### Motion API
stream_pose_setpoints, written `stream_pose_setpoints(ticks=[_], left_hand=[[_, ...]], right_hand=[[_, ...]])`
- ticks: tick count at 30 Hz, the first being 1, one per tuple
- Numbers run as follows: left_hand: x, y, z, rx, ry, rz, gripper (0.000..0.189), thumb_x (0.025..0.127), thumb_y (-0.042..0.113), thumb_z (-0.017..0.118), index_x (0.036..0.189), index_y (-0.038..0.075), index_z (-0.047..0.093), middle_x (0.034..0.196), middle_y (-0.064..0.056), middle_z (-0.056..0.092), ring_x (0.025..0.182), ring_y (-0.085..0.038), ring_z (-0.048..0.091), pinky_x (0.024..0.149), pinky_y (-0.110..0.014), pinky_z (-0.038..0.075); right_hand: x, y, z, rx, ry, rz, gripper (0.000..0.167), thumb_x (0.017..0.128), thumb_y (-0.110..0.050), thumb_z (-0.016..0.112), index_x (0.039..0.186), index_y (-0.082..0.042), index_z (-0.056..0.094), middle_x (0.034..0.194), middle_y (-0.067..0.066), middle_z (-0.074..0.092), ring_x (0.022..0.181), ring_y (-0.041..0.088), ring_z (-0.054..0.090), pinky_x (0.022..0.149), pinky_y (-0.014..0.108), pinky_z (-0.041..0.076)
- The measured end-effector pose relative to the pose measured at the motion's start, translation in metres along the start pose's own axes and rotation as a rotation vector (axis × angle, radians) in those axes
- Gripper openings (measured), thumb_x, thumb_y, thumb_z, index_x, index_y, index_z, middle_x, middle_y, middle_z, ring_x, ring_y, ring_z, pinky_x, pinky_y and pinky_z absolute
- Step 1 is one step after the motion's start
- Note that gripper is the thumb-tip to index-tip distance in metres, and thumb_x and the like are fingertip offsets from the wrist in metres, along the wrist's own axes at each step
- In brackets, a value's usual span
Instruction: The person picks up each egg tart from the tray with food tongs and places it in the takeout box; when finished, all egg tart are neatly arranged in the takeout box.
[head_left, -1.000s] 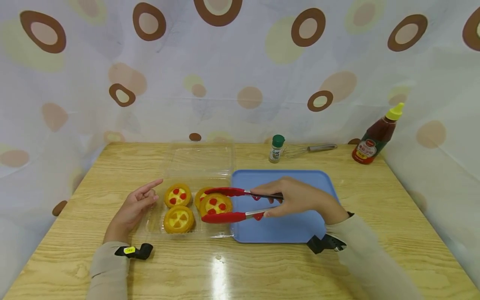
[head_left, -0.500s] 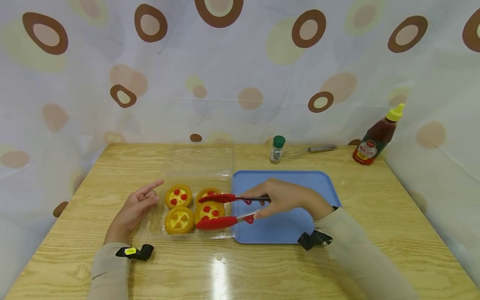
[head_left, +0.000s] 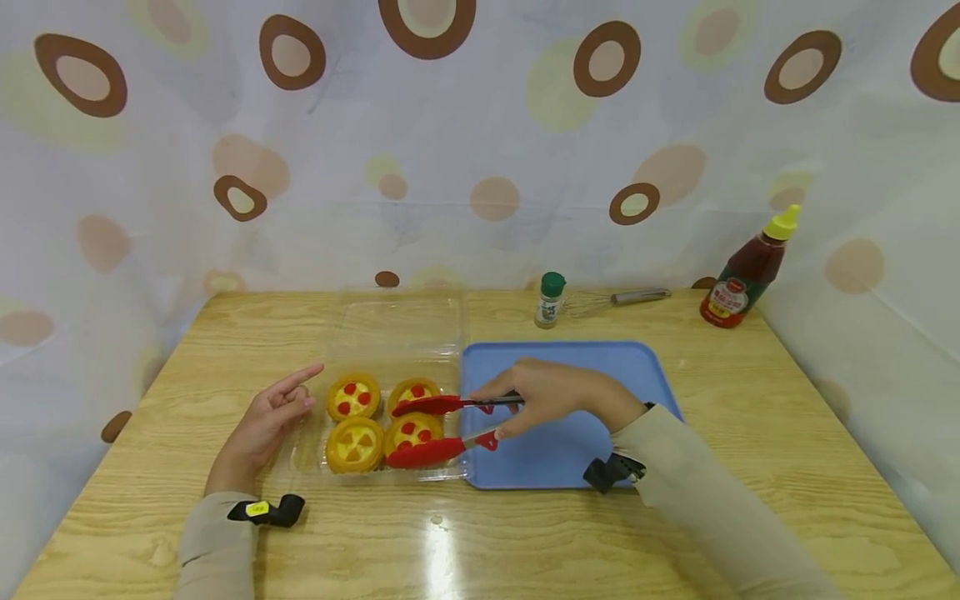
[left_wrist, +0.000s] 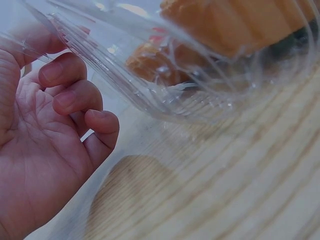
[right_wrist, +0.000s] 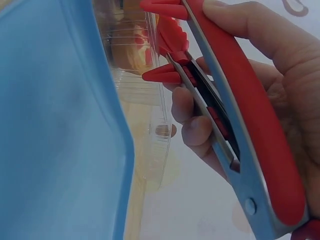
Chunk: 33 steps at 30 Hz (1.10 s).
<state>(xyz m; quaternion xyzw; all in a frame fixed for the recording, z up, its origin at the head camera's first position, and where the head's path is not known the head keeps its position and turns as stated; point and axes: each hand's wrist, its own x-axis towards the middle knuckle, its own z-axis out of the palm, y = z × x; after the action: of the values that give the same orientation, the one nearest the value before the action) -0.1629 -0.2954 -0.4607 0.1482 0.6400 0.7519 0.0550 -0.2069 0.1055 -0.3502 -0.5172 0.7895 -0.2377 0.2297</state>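
Observation:
My right hand [head_left: 551, 392] grips red-tipped metal tongs [head_left: 429, 452], thumb on one arm and fingers on the other. The red tips stand apart on either side of the near-right egg tart [head_left: 411, 427], which sits low in a clear plastic container [head_left: 303, 454]. Several tarts fill it in two columns: far right [head_left: 415, 388] and far left [head_left: 352, 397] have red dots, and near left [head_left: 354, 446] has brownish wedges. My left hand [head_left: 266, 421] lies at the container's left side, index finger extended, other fingers loosely bent. In the left wrist view the plastic rim [left_wrist: 115, 82] overlaps its fingertips.
A blue tray [head_left: 558, 467] adjoins the container's right side, under my right hand. The clear lid [head_left: 401, 321] is folded back. Behind stand a green-capped shaker [head_left: 550, 302] and a whisk [head_left: 637, 296]. A red sauce bottle [head_left: 742, 275] stands far right, near the curtain.
My right hand has moved left with the tongs and lowered the tart into the container's near-right spot. The tong tips now reach further past it. My left hand has hardly moved.

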Motion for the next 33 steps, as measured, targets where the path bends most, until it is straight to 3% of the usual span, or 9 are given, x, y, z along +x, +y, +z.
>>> stream_pose_setpoints(ticks=[8,14,21,33], left_hand=[[-0.0022,0.0008,-0.0011,-0.001,0.011,-0.007,0.046,0.095,-0.006,0.047,0.132,0.018,0.056,0.074,0.009,0.043,0.067,-0.006,0.041,0.062,-0.019,0.037],[-0.0013,0.0005,-0.0023,-0.009,0.005,0.000,0.046,0.095,-0.007,0.046,0.132,0.017,0.056,0.074,0.008,0.043,0.067,-0.006,0.041,0.061,-0.020,0.036],[-0.0009,-0.0012,-0.0034,-0.003,-0.006,0.012,0.046,0.095,-0.008,0.045,0.132,0.017,0.055,0.074,0.008,0.041,0.067,-0.006,0.040,0.060,-0.023,0.033],[0.0004,-0.0018,-0.0030,0.004,0.000,-0.001,0.045,0.095,-0.005,0.047,0.133,0.017,0.055,0.074,0.008,0.041,0.067,-0.005,0.041,0.061,-0.018,0.036]], right_hand=[[0.0019,0.0011,-0.0010,0.007,-0.002,0.036,0.055,0.085,-0.019,0.071,0.133,-0.001,0.053,0.115,0.010,0.065,0.060,0.007,0.050,0.055,0.022,0.043],[0.0005,0.0004,-0.0016,0.011,0.012,0.010,0.055,0.085,-0.019,0.071,0.133,0.000,0.053,0.122,0.013,0.061,0.064,0.003,0.050,0.058,0.022,0.046],[0.0009,-0.0014,-0.0025,0.006,0.007,-0.016,0.054,0.084,-0.018,0.072,0.131,0.002,0.055,0.118,0.013,0.064,0.064,0.002,0.050,0.058,0.022,0.046],[0.0051,-0.0022,0.0006,-0.058,-0.022,0.023,0.054,0.084,-0.021,0.072,0.130,0.001,0.055,0.116,0.011,0.064,0.062,0.002,0.047,0.057,0.020,0.044]])
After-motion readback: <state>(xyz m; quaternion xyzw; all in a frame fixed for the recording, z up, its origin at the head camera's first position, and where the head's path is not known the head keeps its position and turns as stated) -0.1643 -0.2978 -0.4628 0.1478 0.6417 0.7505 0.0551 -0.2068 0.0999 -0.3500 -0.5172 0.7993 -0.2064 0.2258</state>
